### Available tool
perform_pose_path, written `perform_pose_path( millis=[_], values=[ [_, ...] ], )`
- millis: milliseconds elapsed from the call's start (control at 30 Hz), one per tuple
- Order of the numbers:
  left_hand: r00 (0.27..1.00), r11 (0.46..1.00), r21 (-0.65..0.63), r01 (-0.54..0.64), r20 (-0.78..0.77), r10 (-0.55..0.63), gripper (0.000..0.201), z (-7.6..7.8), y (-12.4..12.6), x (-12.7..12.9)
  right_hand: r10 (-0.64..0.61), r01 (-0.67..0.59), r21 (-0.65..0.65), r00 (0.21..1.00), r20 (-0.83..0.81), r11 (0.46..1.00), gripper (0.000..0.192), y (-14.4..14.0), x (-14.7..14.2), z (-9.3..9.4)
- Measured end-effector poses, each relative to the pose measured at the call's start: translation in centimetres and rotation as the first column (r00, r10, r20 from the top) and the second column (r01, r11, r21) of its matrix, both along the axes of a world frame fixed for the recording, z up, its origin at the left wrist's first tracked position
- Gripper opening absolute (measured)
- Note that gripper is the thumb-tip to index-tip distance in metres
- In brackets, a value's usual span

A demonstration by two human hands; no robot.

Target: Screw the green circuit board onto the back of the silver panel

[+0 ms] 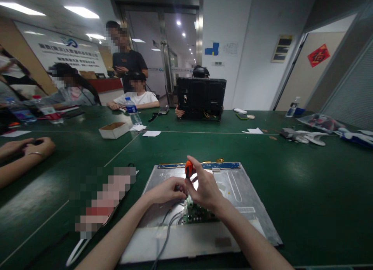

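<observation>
green table [291, 176]: right hand [204, 190] grips screwdriver [189, 169], left hand [166, 190] beside.

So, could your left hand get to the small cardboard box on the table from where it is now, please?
Probably not without leaning. The left hand rests on the metal panel beside the screwdriver, while the box sits well beyond it, up and to the left. Only bare table lies between.

Left hand [167, 190] curled; right hand [205, 188] gripping, fingers bent.

Green table [291, 176], white walls [250, 48], glass door [163, 48], ceiling lights [81, 12].
</observation>
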State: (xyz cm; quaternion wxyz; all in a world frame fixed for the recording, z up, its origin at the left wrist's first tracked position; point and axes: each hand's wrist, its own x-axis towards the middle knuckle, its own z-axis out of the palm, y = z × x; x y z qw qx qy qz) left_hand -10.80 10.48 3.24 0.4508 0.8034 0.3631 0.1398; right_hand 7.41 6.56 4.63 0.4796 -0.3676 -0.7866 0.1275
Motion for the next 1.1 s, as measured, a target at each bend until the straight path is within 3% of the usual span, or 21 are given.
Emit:
perform_pose_path(
  millis=[233, 500, 1100],
  values=[
    [0.999, 0.999, -0.023, -0.043, -0.005, 0.043, 0.008, 0.49, -0.27, 0.18, 0.01, -0.008, 0.073, 0.999, -0.038, 0.997, 0.065, 0.32, 0.03, -0.05],
    [0.998, 0.999, -0.014, -0.043, -0.048, 0.043, 0.009, 0.28, -0.04, 0.06, 0.039, -0.039, 0.015, 0.998, -0.055, 0.999, 0.071, 0.34, -0.07, -0.19],
    [0.998, 1.0, 0.019, -0.022, -0.057, 0.023, 0.011, 0.32, -0.12, -0.1, 0.015, -0.01, 0.03, 0.983, -0.182, 1.0, 0.059, 0.33, 0.2, 0.07]
  ],
)
